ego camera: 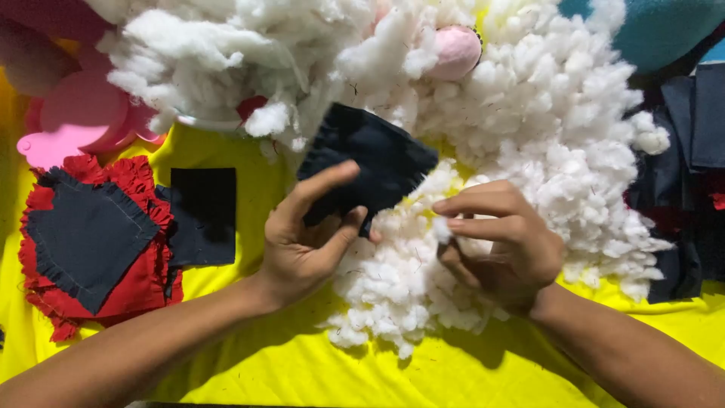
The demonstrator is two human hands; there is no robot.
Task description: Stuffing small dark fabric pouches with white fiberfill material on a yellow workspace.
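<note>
The left hand pinches a small dark navy fabric pouch between thumb and fingers, the thumb lying across its lower left corner; the pouch is roughly square, soft and matte, tilted so 1 corner points toward 3 o'clock, and it sits just above the middle of the view. The right hand is curled narrowly, fingertips drawn together on a tuft of white fibre stuffing, just beside the pouch at its 4 o'clock. Both hands rest against a large heap of white stuffing, fluffy and clumped, spreading from 12 o'clock down to 5 o'clock. A rounded pink plush piece is half buried in the heap at 12 o'clock. Everything lies on a smooth bright yellow cloth. At 9 o'clock sits a red frilled fabric square with a navy frayed-edge patch stitched or laid on it, and touching its right side a flat plain navy rectangle. Pink felt cut-outs with round lobes lie at 10 o'clock. Stacked dark navy fabric pieces fill 3 o'clock, with a teal plush shape at 1 o'clock.
</note>
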